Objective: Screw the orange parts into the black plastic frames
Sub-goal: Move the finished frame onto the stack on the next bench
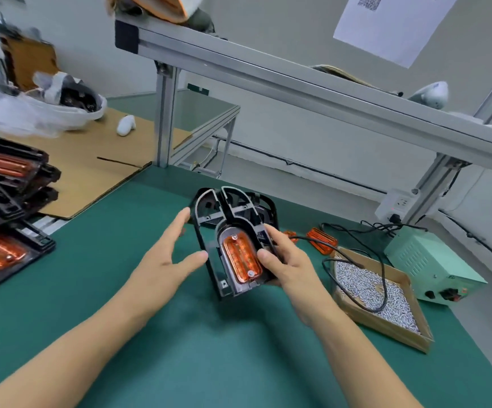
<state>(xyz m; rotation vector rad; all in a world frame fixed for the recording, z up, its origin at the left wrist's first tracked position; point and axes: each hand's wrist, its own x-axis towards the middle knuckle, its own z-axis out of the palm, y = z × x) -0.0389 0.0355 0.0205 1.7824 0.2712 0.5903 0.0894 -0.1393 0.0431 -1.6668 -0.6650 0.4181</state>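
Screwed frame changing hands
Right hand (286, 260) gripped the black frame (233, 240); left hand (168, 254), spread beside it, should grasp its edge firmly.

Glossy orange part (242, 258), matt black plastic frame (209, 248)

frame (209, 260): showing glossy black
orange part (241, 258): glowing ribbed orange
mat (180, 348): lying deep green
screws (377, 293): glinting silver
tray (386, 328): looking cardboard brown
power box (427, 260): sitting pale mint
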